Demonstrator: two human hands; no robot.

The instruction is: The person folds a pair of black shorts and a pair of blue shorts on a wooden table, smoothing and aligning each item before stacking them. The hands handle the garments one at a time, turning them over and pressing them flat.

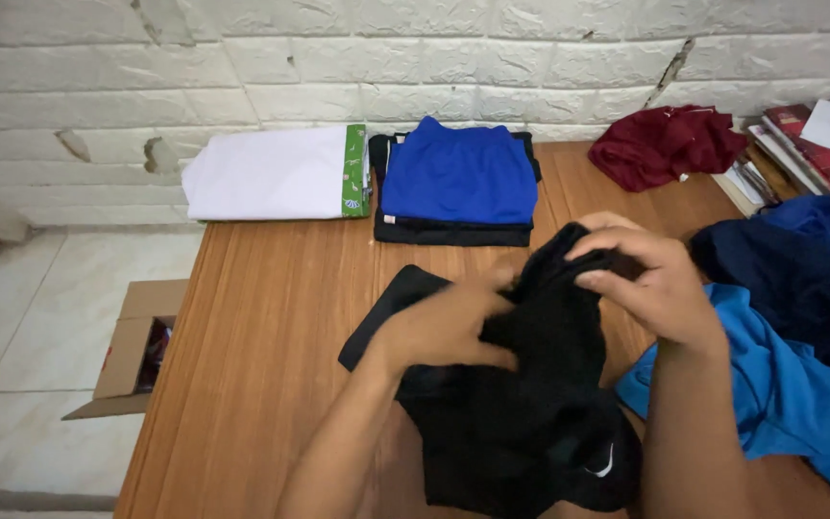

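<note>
The left hand [449,327] hides its fingertips in the black garment [521,423], the book stack [804,144] runs off the right edge, and the cardboard box's [132,351] contents stay indistinct.

place: home room | cues: wooden table [261,317], folded clothes [457,183], books [799,144]

a black garment [521,423] is gripped on the wooden table [261,356] by the left hand [449,327] and right hand [650,284]; a folded blue garment [458,173] is stacked beyond, near the wall.
</note>
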